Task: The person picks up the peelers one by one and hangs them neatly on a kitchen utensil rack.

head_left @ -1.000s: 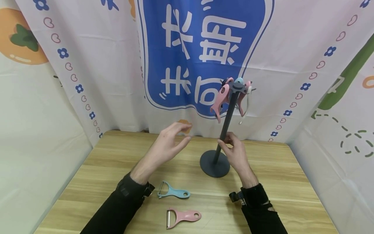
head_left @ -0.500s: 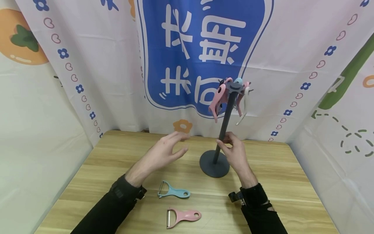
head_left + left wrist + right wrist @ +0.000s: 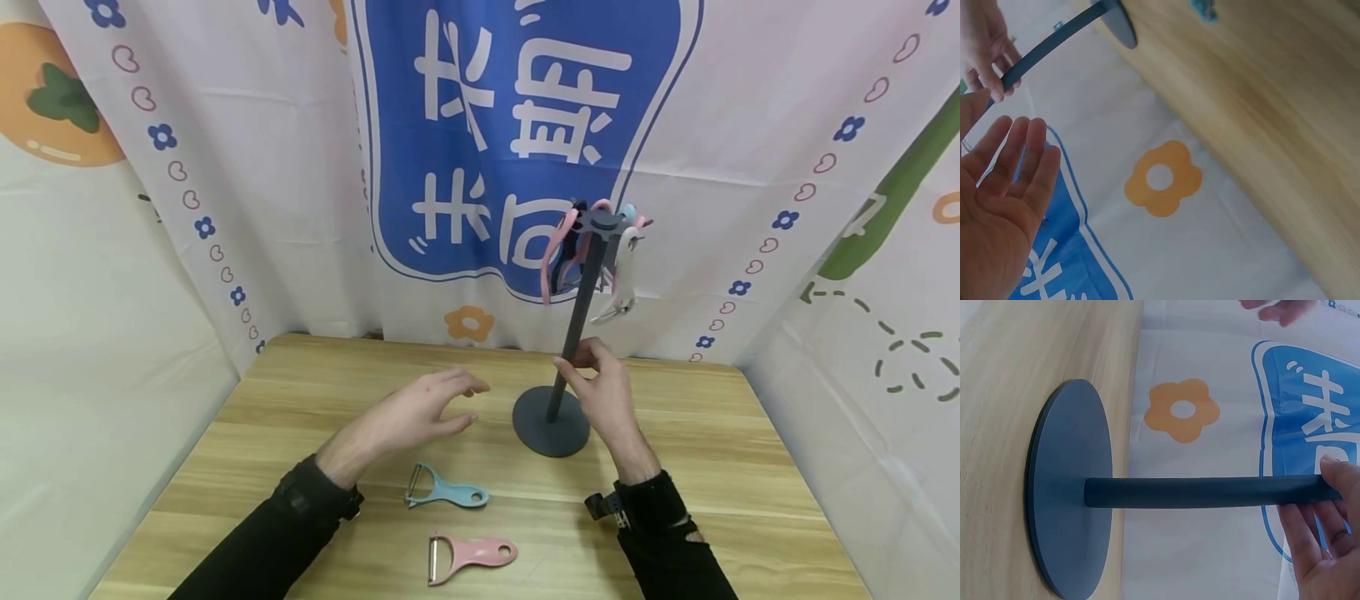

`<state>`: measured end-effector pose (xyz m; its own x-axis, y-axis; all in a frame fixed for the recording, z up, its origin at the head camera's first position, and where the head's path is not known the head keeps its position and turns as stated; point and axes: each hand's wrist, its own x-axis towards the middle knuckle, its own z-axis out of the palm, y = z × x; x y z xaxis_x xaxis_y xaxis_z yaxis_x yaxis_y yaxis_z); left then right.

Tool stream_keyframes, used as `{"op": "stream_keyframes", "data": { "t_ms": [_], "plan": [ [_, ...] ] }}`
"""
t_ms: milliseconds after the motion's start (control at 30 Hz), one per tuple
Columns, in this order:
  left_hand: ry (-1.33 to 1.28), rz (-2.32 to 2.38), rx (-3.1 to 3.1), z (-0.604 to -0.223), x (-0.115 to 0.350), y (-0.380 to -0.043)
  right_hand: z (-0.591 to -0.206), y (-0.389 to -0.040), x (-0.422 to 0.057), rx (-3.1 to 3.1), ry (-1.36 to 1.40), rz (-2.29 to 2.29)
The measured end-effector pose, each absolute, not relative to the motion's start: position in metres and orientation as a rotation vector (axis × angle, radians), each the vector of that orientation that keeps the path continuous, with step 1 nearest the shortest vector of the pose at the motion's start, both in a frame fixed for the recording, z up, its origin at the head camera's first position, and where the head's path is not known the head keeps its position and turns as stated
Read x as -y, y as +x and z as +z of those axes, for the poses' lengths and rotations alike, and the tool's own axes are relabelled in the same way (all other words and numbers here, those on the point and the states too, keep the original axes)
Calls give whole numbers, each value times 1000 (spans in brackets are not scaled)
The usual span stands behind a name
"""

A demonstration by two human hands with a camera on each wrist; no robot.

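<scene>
A dark grey stand (image 3: 582,300) with a round base rises from the wooden table, and my right hand (image 3: 606,396) pinches its pole low down, between thumb and fingers. From the hooks at its top hang several peelers; a white peeler (image 3: 624,271) faces front right and a pink peeler (image 3: 552,262) is at the left, others partly hidden behind the pole. My left hand (image 3: 420,410) hovers left of the pole with fingers spread and holds nothing. Below it a light blue peeler (image 3: 459,496) lies on the table, and nearer the front lies another pink peeler (image 3: 483,552).
The wooden table (image 3: 300,417) ends against a printed cloth backdrop (image 3: 300,250), which hangs close behind the stand. More cloth walls flank the table on both sides. The stand's base (image 3: 1066,487) sits flat on the tabletop toward the back.
The hanging peelers have turned about the pole, bringing the white one round to the front right. My left hand has lowered and shifted slightly left. My right hand has kept its hold on the pole.
</scene>
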<state>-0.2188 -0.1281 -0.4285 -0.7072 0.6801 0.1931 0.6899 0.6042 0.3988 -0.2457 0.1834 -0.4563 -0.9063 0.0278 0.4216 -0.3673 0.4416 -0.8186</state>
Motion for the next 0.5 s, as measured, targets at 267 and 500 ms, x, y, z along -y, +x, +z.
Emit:
{"op": "stream_keyframes", "data": {
  "t_ms": [267,500],
  "plan": [
    [-1314,-679,2828,-444,127,-214,-456,-244,-184,2322,239,1457],
    [-1372,-632,2878,-455,125,-211,-456,-244,-186,2325,254,1465]
  ]
}}
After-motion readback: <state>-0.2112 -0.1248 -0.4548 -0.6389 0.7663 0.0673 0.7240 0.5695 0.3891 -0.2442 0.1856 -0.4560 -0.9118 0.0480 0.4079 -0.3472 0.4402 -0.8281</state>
